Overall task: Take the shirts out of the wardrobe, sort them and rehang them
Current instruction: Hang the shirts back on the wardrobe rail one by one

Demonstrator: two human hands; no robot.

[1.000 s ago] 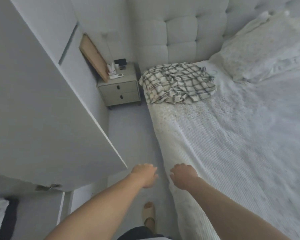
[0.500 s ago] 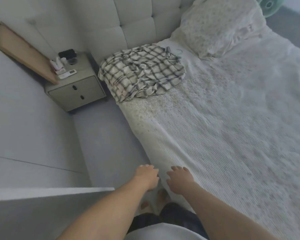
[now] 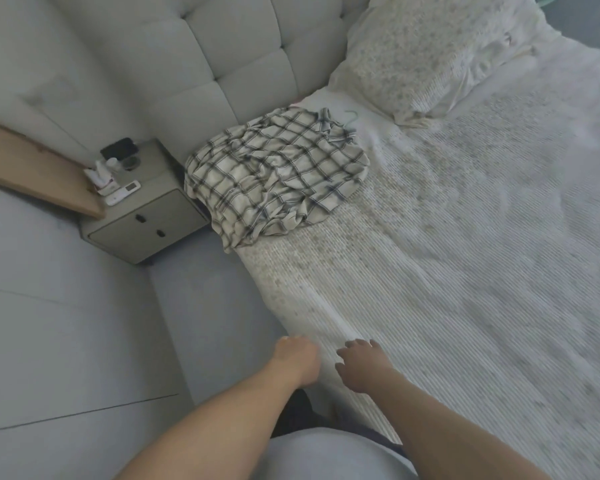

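One shirt: checked shirt [image 3: 278,174] heaped far-left on bed [image 3: 465,271], likely awaiting sorting.
Left hand [image 3: 297,360]: loosely curled, empty.
Right hand [image 3: 362,365]: relaxed, empty.

Bed [image 3: 465,289]: white ribbed cover, tufted headboard [image 3: 243,53] behind. On it, near the headboard-side corner: crumpled checked shirt [image 3: 278,174], one edge hanging over the bed's side; pale hanger hook [image 3: 352,118] showing at its far edge. Pillow [image 3: 426,53] just beside the shirt. Nightstand [image 3: 146,223] next to bed: dark phone [image 3: 118,148], white remote [image 3: 122,192], sm. bottles, too blurred to ID. Floor [image 3: 208,306] betw. bed and wall: pale grey.
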